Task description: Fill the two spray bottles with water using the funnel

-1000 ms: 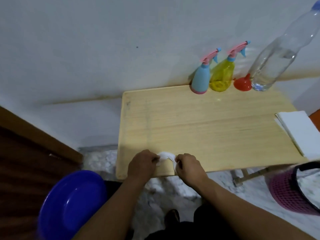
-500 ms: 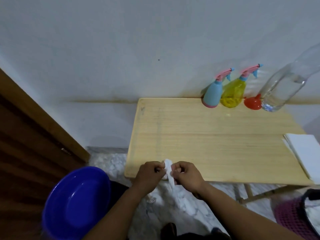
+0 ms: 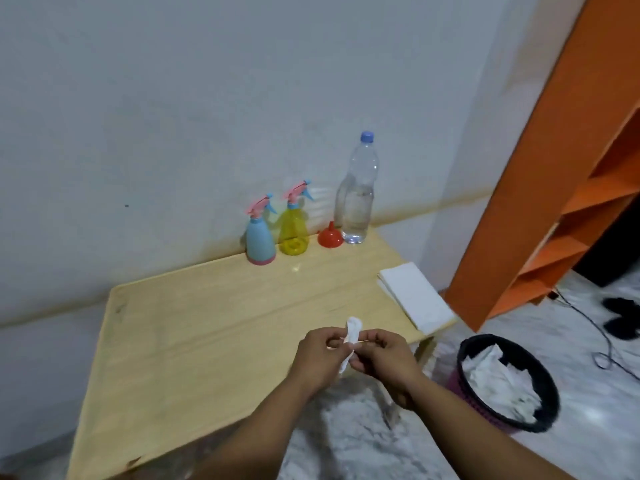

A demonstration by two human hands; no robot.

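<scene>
One table (image 3: 207, 327). At its far edge: one water bottle (image 3: 358, 199), two spray bottles, blue (image 3: 260, 239) and yellow (image 3: 293, 226), one red funnel (image 3: 330, 236). Both hands, left (image 3: 317, 358) and right (image 3: 388, 358), pinch one white scrap (image 3: 351, 336), perhaps tissue, over the near edge.

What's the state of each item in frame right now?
blue spray bottle: upright, spray head on
yellow spray bottle: upright, spray head on
red funnel: wide end down on the table, unused
water bottle: upright, capped, partly full
folded white cloth: flat at table edge
white tissue: crumpled, pinched by left hand and right hand
waste basket: on the floor, holds white paper
</scene>
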